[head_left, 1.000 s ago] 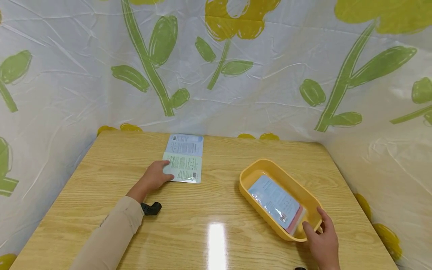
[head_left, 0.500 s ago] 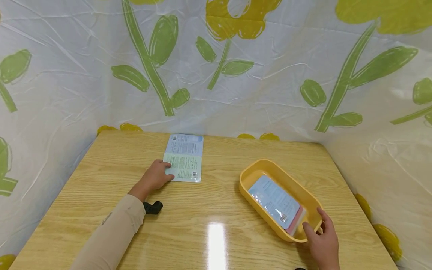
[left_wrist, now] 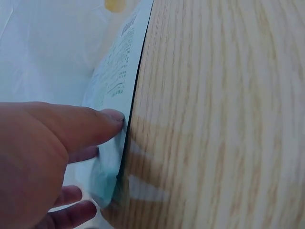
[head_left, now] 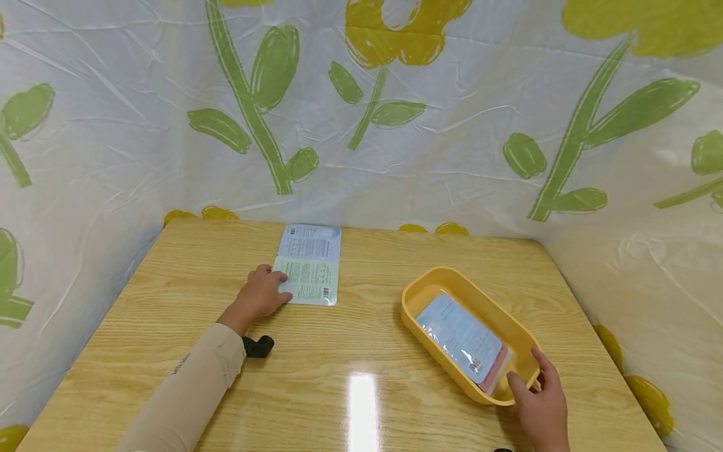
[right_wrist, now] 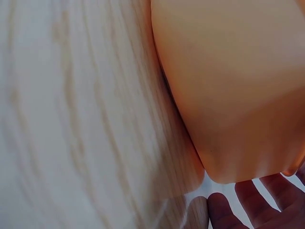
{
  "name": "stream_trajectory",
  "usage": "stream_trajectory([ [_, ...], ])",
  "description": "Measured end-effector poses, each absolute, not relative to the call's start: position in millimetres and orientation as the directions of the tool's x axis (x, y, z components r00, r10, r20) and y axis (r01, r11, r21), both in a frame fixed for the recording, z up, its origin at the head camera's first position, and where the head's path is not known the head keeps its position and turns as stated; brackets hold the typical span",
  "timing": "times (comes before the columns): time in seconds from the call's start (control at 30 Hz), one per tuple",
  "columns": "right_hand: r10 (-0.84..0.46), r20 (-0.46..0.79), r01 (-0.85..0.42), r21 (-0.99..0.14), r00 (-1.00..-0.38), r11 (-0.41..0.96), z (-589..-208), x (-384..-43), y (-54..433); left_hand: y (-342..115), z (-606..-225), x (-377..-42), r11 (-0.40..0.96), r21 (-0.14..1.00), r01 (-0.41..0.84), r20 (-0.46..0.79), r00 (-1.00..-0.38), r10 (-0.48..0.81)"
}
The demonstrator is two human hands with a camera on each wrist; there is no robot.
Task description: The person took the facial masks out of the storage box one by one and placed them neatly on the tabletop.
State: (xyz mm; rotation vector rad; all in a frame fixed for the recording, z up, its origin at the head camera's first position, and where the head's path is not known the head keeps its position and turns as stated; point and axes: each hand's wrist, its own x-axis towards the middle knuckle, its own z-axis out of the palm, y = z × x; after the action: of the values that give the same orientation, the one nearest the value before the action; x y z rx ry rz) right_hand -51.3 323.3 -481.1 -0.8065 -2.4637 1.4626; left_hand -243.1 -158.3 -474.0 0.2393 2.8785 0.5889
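Observation:
A flat, shiny green packet (head_left: 308,282) with printed text and a barcode lies on the table. Directly behind it is a similar blue packet (head_left: 310,242). My left hand (head_left: 261,293) touches the green packet's left edge and near corner, thumb and forefinger spread apart; in the left wrist view the thumb (left_wrist: 102,125) rests on its margin. My right hand (head_left: 541,398) holds the near right end of a yellow plastic bin (head_left: 417,282), thumb over the rim and fingers (right_wrist: 252,202) along the outer wall. Inside, a light blue packet (head_left: 460,336) overlaps a pink-edged one (head_left: 496,369).
The wooden table (head_left: 339,376) carries a bright light reflection at its front. White cloth (head_left: 452,125) printed with yellow flowers hangs behind it and at both sides. A black device (head_left: 258,346) sits at my left wrist, by the beige sleeve (head_left: 192,383).
My left wrist has shifted very slightly to the right, and its outer fingers have lifted into view. The packets, the bin and my right hand stay in place.

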Motion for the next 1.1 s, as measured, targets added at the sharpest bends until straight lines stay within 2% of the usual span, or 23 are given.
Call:
stream_trajectory([
  [0.2,0.529,-0.123,0.359,-0.856,-0.840,0.371,-483,-52,325,-151,-468,-244,0.893,0.419,0.163,-0.106,-0.968,0.227],
  [0.6,0.509,-0.112,0.339,-0.862,-0.853,0.378,-482,-50,324,-138,-461,-243,0.765,0.611,0.203,-0.066,-0.950,0.305],
  [0.9,0.511,-0.114,0.342,-0.860,-0.852,0.378,-483,-51,326,-117,-454,-238,0.656,0.700,0.282,0.000,-0.919,0.395],
  [1.1,0.522,-0.113,0.349,-0.856,-0.845,0.381,-484,-51,325,-98,-448,-232,0.592,0.751,0.291,0.008,-0.901,0.433],
])
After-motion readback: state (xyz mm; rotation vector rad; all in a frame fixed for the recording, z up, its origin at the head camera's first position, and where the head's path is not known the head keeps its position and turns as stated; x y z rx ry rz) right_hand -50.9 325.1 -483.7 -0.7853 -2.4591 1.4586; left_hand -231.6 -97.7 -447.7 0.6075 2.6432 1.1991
